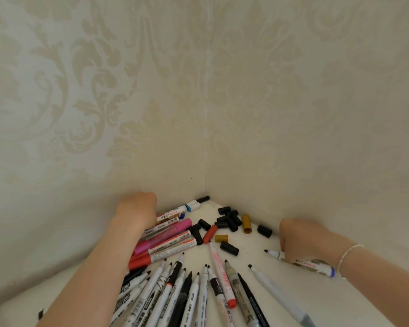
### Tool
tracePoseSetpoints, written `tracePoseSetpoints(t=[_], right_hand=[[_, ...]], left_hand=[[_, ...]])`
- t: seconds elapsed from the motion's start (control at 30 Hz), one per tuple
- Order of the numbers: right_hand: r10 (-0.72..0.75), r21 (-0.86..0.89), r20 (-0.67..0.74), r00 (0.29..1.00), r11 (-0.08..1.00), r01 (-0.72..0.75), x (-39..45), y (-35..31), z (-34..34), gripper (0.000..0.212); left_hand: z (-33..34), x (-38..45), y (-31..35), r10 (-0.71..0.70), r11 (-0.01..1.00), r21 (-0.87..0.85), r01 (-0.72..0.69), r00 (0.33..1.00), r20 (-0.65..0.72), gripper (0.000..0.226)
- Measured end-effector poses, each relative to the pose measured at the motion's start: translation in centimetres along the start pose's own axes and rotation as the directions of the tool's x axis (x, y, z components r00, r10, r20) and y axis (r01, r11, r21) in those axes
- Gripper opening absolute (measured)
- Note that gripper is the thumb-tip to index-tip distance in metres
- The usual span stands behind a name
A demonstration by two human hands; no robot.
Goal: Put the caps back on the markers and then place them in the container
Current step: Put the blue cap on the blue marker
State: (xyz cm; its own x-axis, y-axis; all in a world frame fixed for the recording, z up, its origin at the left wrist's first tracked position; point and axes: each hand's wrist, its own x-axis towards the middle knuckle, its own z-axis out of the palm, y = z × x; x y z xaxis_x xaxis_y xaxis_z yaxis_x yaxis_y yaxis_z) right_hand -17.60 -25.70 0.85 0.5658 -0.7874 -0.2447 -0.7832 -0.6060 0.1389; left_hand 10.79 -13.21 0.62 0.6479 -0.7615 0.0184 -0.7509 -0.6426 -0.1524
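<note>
Head view: the right hand (pixel 300 239) at four o'clock pinches an uncapped marker (pixel 302 261) against the table (pixel 293 300); the left hand (pixel 137 208) at nine o'clock rests curled on capped markers (pixel 168 234), its grip hidden. Loose caps (pixel 229 219) lie at twelve; a mismatched cap could jam. No container shows.

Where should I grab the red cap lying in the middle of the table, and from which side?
Take the red cap across its middle, thumb and finger on its long sides, coming down from above. It lies flat and tilted, a black cap close on its left and a gold cap by its lower end, so a top-down grip probably avoids both. The right hand already holds a marker.
</note>
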Motion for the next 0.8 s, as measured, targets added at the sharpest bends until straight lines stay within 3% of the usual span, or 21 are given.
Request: tracePoseSetpoints(t=[0.13, 0.2, 0.27, 0.4, 0.47, 0.6, 0.73, 0.8], right_hand=[[-0.047, 0.406, -0.036, 0.998, 0.912, 0.058, 0.9, -0.6, -1.1, 0.024], [-0.1, 0.727, -0.038, 0.994, 0.68, 0.096, 1.2, -1.2, -1.6, 0.016], [-0.186, 0.929, -0.011, 0.983, 0.361, 0.078, 0.9, -2.2, -2.1, 0.012], [-0.294, 0.999, -0.001, 0.956, -0.041, -0.011, 0.7, -4.5, -2.8, 0.01], [-0.288, 0.994, -0.009, 0.958, -0.111, -0.024, 1.1, -5.4, -3.0, 0.013], [-0.24, 0.994, -0.013, 0.971, -0.112, -0.015, 1.9, -6.5, -2.9, 0.018], [-0.163, 0.987, -0.025, 0.986, -0.159, -0.002, 2.6, -6.9, -2.7, 0.014], [-0.143, 0.978, -0.024, 0.989, -0.206, -0.006, 3.0, -6.8, -2.7, 0.014]], left_hand=[[0.0, 0.2, -0.4, 0.003, 0.999, -0.039, -0.002, 1.0, 0.016, 0.026], [-0.2, 0.3, -0.8, -0.001, 0.996, -0.087, 0.004, 0.999, 0.035, 0.022], [-0.3, 0.4, -1.1, 0.007, 0.991, -0.131, 0.0, 0.999, 0.051, 0.021], [-0.3, 0.5, -1.4, 0.023, 0.987, -0.159, -0.01, 0.997, 0.077, 0.027], [-0.5, 0.1, -1.7, -0.024, 0.995, -0.093, 0.032, 0.996, 0.084, 0.028], [-0.9, -0.3, -2.0, -0.066, 0.997, -0.037, 0.067, 0.997, 0.039, 0.029], [0.1, 0.5, 0.2, 0.14, 0.949, -0.262, -0.175, 0.979, -0.147, 0.035], [1.4, 0.6, 1.5, 0.267, 0.887, -0.355, -0.294, 0.956, -0.124, 0.04]])
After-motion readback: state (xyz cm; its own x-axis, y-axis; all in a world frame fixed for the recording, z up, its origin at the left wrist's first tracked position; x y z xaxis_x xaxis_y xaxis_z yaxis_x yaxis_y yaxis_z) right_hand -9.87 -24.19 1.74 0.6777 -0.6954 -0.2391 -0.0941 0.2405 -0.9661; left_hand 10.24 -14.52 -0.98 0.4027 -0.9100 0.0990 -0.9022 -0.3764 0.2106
